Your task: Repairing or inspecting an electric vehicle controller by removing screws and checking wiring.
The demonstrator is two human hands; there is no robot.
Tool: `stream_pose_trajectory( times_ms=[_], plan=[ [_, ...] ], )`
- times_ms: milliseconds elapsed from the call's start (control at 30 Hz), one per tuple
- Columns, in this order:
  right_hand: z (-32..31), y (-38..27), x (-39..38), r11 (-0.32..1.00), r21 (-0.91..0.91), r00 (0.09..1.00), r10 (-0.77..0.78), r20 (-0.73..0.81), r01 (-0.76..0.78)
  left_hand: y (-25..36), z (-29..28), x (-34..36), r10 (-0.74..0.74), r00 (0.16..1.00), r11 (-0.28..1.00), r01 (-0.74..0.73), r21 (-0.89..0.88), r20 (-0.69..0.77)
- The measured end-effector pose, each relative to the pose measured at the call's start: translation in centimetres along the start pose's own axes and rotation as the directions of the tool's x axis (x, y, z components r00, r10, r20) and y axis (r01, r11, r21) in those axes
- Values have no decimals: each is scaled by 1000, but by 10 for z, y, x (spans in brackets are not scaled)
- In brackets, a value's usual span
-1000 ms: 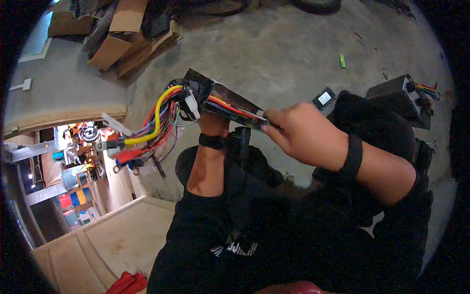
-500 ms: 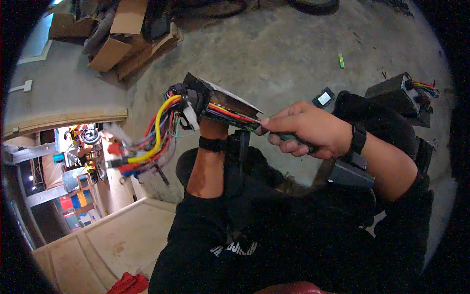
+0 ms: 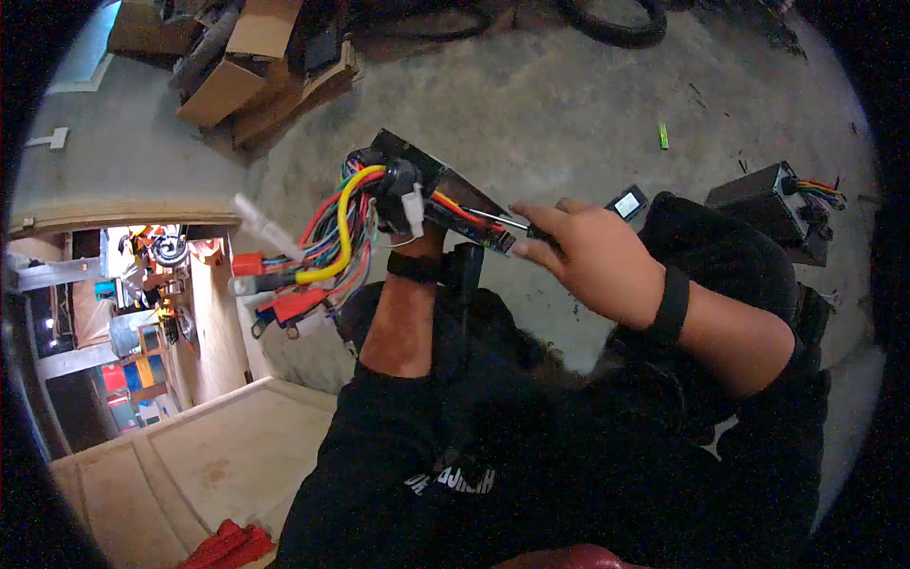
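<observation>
A dark metal controller box with an open side is held up in front of me. My left hand supports it from behind and below, its fingers hidden by the box. A thick bundle of coloured wires hangs from the box's left end, with a yellow cable, red connectors and white plugs. My right hand grips a screwdriver, thumb and fingers around its dark handle. The thin metal shaft reaches left into the open side, beside red and orange wires. Where the tip ends is hard to make out.
On the floor at right stands a similar box with wires. A small black block with a white label and a green-yellow item lie nearby. Cardboard boxes and a tyre are farther off. A red cloth lies lower left.
The box has shifted slightly up and right, and its wire bundle has swung upward. My right hand has turned palm-down and changed its hold; more of the screwdriver's shaft shows.
</observation>
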State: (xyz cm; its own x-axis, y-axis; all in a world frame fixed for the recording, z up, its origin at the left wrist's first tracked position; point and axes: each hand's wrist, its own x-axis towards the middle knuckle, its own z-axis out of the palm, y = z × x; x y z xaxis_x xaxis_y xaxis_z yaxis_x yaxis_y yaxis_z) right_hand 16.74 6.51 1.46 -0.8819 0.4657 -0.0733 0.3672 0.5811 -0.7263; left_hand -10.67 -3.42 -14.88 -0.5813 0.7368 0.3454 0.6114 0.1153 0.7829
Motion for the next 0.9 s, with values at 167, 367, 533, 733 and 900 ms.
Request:
stream_pose_trajectory(
  times_ms=[167,367,533,733,900],
  plan=[
    [3,8,-11,992,-98,995,-90,-52,84,22,3,-3,35,999,996,-32,78,-41],
    [3,-6,-16,799,-555,938,-334,-88,232,42,-3,-4,-460,851,84,327,-941,254],
    [4,-3,-9,824,-521,961,-275,-27,221,42,2,0,-315,942,511,272,-815,117],
    [-1,6,-2,999,53,1000,-2,29,1,59,9,1,-382,899,182,299,-937,212],
    [-4,16,-9,907,353,972,196,131,-230,104,11,-11,-518,831,311,405,-860,205]
  ],
)
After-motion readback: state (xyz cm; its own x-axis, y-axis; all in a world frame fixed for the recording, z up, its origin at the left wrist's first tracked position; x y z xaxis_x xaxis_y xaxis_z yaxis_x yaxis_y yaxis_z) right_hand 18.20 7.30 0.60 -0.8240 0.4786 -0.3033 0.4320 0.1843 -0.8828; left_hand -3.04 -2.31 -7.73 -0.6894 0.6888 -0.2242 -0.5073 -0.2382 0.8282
